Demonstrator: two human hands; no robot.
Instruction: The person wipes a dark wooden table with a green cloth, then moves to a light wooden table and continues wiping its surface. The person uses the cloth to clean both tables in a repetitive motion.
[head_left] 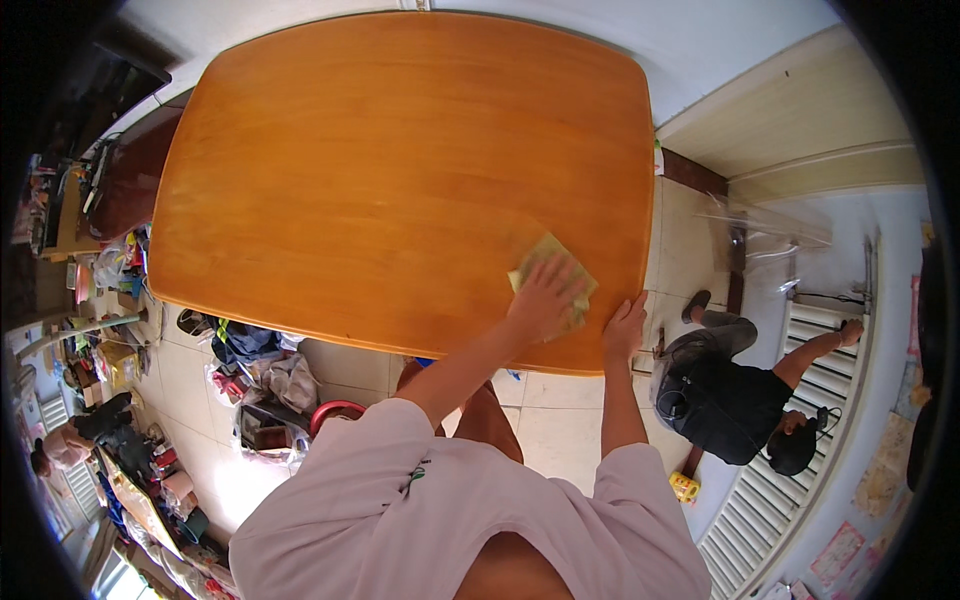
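Note:
A large orange-brown wooden table (400,170) with rounded corners fills the upper middle. Near its right end, my left hand (548,297) presses a yellowish cloth (543,250) against the tabletop. The fingers of that hand are slightly blurred and reach across the cloth, whose corners stick out around them. My right hand (626,326) grips the table's edge by the near right corner, its fingers bent over the rim and partly hidden.
At right, another person (725,395) in black clothes is low by a white radiator (735,530), one hand on it. Several bags (285,385) and a red round stool (338,412) are below the table's near edge. Cluttered shelves (120,350) line the left.

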